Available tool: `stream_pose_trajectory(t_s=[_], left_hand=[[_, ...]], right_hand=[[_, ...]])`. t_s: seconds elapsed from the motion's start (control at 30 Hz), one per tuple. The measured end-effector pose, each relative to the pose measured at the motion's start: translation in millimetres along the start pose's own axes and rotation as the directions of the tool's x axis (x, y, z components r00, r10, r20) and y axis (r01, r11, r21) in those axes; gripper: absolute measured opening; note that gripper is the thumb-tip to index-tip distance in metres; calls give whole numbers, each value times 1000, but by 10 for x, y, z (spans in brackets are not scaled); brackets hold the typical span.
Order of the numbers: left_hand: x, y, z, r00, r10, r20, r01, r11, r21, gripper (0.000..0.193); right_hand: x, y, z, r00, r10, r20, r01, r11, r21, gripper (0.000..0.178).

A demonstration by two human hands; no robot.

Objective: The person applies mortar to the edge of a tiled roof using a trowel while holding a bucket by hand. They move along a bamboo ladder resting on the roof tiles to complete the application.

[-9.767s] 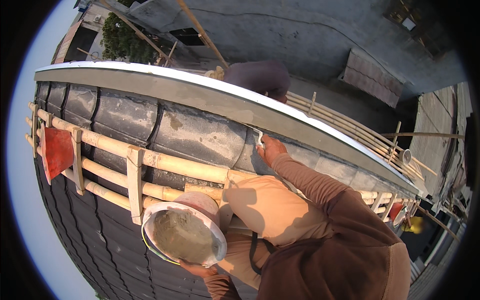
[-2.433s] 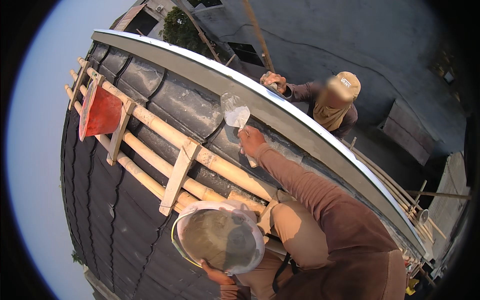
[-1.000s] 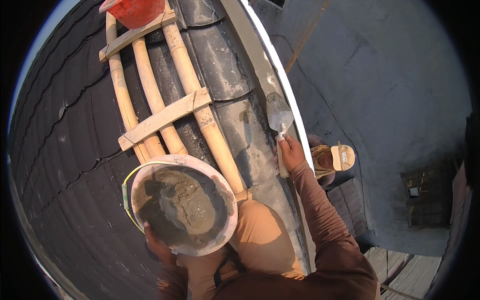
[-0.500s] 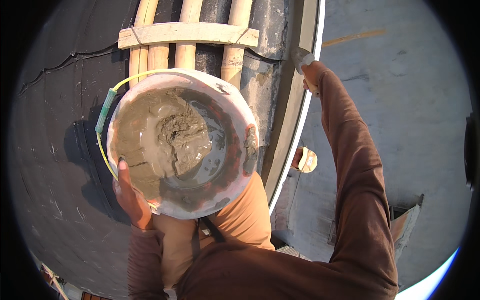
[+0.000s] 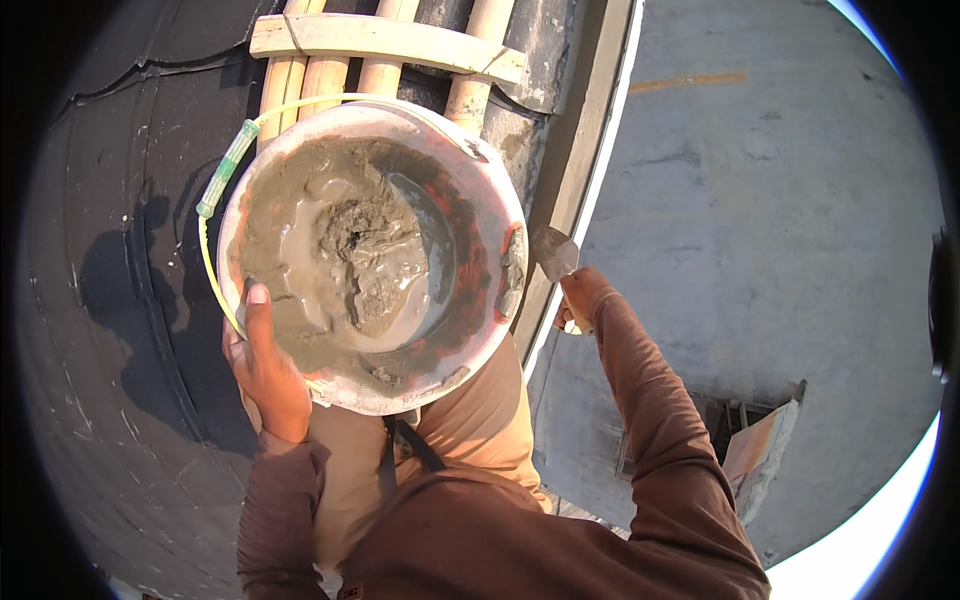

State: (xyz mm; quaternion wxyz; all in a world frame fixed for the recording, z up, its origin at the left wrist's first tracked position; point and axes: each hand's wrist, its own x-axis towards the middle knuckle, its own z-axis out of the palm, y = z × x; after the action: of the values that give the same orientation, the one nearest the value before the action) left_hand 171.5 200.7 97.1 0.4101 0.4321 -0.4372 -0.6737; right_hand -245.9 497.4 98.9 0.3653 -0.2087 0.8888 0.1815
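A round, pale bucket (image 5: 512, 205) with a mortar-smeared rim rests at my lap, part full of wet grey-brown mortar (image 5: 375, 250). My left hand (image 5: 268, 375) grips its near left rim, thumb over the inside edge and the other fingers hidden below. The bucket's yellow handle with a green grip (image 5: 228, 168) leans over the left side. Right of the bucket, my right hand (image 5: 582, 298) is closed round a trowel (image 5: 556, 254). The trowel's blade lies at the grey mortar ledge (image 5: 575, 140).
Ahead, bamboo poles (image 5: 380, 78) lie under a wooden crosspiece (image 5: 390, 40) on dark corrugated roofing (image 5: 110, 300). The ledge has a white outer edge. Beyond it, far below, a grey surface (image 5: 720, 200) spreads out, with a broken opening (image 5: 745, 425) at the lower right.
My right hand has drawn the trowel back along the ledge, closer to me and beside the bucket. My left hand keeps its grip. A capped person below has gone out of view.
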Motion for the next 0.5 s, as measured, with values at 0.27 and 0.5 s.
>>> stream_pose_trajectory(t_s=[0.27, 0.5], left_hand=[[37, -129, -92, 950, 291, 112, -312, 878, 364, 35], [9, -83, -24, 997, 2, -74, 1, 999, 34, 51]], right_hand=[[229, -1162, -1377, 896, 360, -260, -154, 801, 579, 28], [4, -940, -588, 927, 363, -96, -324, 902, 285, 27]])
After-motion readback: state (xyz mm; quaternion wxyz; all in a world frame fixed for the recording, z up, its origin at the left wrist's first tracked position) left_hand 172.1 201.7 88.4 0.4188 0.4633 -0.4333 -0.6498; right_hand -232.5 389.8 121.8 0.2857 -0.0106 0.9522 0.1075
